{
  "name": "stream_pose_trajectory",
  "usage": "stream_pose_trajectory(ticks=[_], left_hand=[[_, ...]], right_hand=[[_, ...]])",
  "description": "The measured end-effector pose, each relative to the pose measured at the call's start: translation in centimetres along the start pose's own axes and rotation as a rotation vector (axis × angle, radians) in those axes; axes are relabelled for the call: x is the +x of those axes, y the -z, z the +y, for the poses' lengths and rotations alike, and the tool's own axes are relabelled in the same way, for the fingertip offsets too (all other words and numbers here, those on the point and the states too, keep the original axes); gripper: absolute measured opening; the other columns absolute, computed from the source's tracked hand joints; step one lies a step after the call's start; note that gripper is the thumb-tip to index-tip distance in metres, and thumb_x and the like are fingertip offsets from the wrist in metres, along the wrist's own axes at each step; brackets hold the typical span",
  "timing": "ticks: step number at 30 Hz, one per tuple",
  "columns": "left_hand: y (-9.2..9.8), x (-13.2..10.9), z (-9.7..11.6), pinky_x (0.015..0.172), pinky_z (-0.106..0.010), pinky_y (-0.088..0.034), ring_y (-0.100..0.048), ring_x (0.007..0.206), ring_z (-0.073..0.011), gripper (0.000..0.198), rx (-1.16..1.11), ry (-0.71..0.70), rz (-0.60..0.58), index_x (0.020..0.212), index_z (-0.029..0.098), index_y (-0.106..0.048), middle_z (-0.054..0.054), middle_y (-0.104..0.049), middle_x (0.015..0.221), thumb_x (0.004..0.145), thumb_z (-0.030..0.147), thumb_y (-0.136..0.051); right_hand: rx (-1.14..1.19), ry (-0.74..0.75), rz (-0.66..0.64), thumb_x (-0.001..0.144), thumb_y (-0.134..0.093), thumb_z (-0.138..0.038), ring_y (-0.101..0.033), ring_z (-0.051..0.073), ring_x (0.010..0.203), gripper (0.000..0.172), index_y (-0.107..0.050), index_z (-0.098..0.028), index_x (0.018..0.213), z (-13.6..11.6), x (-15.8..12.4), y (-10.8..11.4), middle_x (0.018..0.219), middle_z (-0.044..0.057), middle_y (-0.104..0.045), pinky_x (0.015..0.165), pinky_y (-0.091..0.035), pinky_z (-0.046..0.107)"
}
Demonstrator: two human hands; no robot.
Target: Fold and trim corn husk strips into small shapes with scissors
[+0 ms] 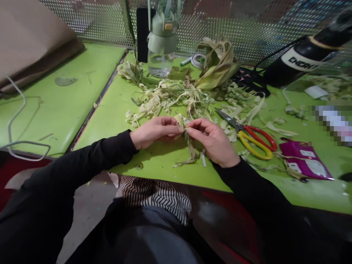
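1. Pale husk (179, 120) sits pinched between thumb and fingers of the person's left hand (154, 132), over the green desk (154, 167).
2. Their right hand (213, 142) pinches it too, just beside.
3. Scissors (238, 126) lie nearby, right.

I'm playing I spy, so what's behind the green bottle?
Behind the green bottle, a black slab peeks out on the picture's left, with mesh farther back. Whatever the bottle's body covers can't be seen.
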State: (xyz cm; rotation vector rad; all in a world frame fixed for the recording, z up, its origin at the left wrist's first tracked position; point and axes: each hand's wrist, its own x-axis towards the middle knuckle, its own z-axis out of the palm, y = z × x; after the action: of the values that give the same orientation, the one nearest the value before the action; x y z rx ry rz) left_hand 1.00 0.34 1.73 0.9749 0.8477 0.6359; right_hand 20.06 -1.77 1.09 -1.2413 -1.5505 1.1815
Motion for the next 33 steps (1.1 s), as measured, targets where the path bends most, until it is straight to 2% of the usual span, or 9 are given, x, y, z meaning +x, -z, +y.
stream_pose_trajectory(ticks=[2, 5, 11, 15, 19, 23, 28, 31, 33], left_hand=[[-0.1, 0.1, -0.1, 0.063, -0.019, -0.046, -0.057, 0.058, -0.0037, 0.017, 0.057, -0.076, 0.014, 0.080, 0.014, -0.054, 0.005, -0.062, 0.067, 0.079, 0.014, -0.071], [-0.4, 0.0, -0.1, 0.060, -0.020, -0.044, -0.057, 0.057, -0.0046, 0.016, 0.141, -0.113, 0.053, 0.078, 0.013, -0.054, 0.004, -0.063, 0.066, 0.078, 0.013, -0.070], [-0.4, -0.3, -0.1, 0.054, -0.019, -0.036, -0.048, 0.055, -0.0040, 0.015, 0.390, -0.202, 0.052, 0.069, 0.012, -0.057, 0.005, -0.056, 0.061, 0.076, 0.012, -0.071], [-0.2, -0.1, -0.3, 0.053, -0.020, -0.035, -0.047, 0.055, -0.0045, 0.015, 0.446, -0.224, 0.056, 0.069, 0.013, -0.057, 0.004, -0.055, 0.060, 0.076, 0.014, -0.071], [0.0, 0.1, -0.1, 0.060, -0.020, -0.042, -0.054, 0.060, -0.0051, 0.016, 0.262, -0.192, -0.010, 0.075, 0.013, -0.056, 0.004, -0.059, 0.066, 0.076, 0.015, -0.071], [0.2, 0.2, 0.0, 0.071, -0.022, -0.048, -0.060, 0.069, -0.0063, 0.023, 0.094, -0.192, -0.067, 0.083, 0.012, -0.056, 0.002, -0.063, 0.075, 0.071, 0.009, -0.075], [0.1, 0.4, -0.5, 0.073, -0.022, -0.050, -0.061, 0.069, -0.0056, 0.031, -0.055, -0.197, -0.019, 0.090, 0.013, -0.055, 0.004, -0.062, 0.077, 0.070, 0.007, -0.077], [0.1, 0.3, -0.5, 0.073, -0.023, -0.052, -0.062, 0.068, -0.0055, 0.024, -0.128, -0.166, 0.013, 0.088, 0.014, -0.052, 0.005, -0.061, 0.076, 0.076, 0.010, -0.073], [0.1, 0.1, -0.3, 0.076, -0.025, -0.054, -0.066, 0.072, -0.0077, 0.022, -0.162, -0.145, 0.017, 0.089, 0.015, -0.051, 0.004, -0.064, 0.078, 0.080, 0.009, -0.069]], right_hand=[[0.026, 0.013, 0.018, 0.078, -0.073, -0.034, -0.053, 0.011, 0.068, 0.019, -0.066, -0.020, 0.089, 0.1, 0.1, 0.2, 0.080, -0.002, -0.063, 0.066, -0.045, 0.026], [-0.041, 0.044, 0.021, 0.078, -0.074, -0.033, -0.054, 0.011, 0.068, 0.017, -0.067, -0.020, 0.085, -0.4, -0.1, 0.6, 0.079, -0.001, -0.064, 0.068, -0.045, 0.027], [-0.214, 0.075, -0.082, 0.079, -0.072, -0.034, -0.055, 0.013, 0.067, 0.017, -0.066, -0.018, 0.081, -1.5, -0.2, 0.7, 0.075, 0.000, -0.065, 0.067, -0.046, 0.030], [-0.268, 0.115, -0.096, 0.080, -0.071, -0.035, -0.057, 0.014, 0.068, 0.018, -0.064, -0.018, 0.080, -1.5, 0.0, 0.5, 0.076, 0.001, -0.065, 0.069, -0.047, 0.031], [-0.164, 0.063, -0.058, 0.081, -0.071, -0.039, -0.061, 0.015, 0.075, 0.022, -0.064, -0.019, 0.089, -1.1, -0.2, 0.9, 0.084, 0.003, -0.067, 0.073, -0.051, 0.032], [-0.037, 0.023, -0.046, 0.075, -0.079, -0.038, -0.065, 0.018, 0.087, 0.037, -0.061, -0.021, 0.102, -0.3, -0.3, 0.9, 0.096, 0.004, -0.069, 0.081, -0.056, 0.034], [-0.023, 0.015, -0.029, 0.077, -0.076, -0.044, -0.067, 0.019, 0.089, 0.037, -0.058, -0.022, 0.100, -0.3, -0.4, 0.1, 0.095, 0.004, -0.070, 0.081, -0.057, 0.036], [-0.308, 0.033, -0.048, 0.084, -0.068, -0.047, -0.065, 0.021, 0.084, 0.031, -0.062, -0.022, 0.101, -1.2, -1.6, 2.2, 0.097, 0.007, -0.069, 0.076, -0.054, 0.039], [-0.649, 0.104, 0.119, 0.088, -0.061, -0.045, -0.062, 0.024, 0.082, 0.023, -0.062, -0.023, 0.095, -1.3, -2.9, 5.2, 0.096, 0.010, -0.066, 0.076, -0.050, 0.043]])
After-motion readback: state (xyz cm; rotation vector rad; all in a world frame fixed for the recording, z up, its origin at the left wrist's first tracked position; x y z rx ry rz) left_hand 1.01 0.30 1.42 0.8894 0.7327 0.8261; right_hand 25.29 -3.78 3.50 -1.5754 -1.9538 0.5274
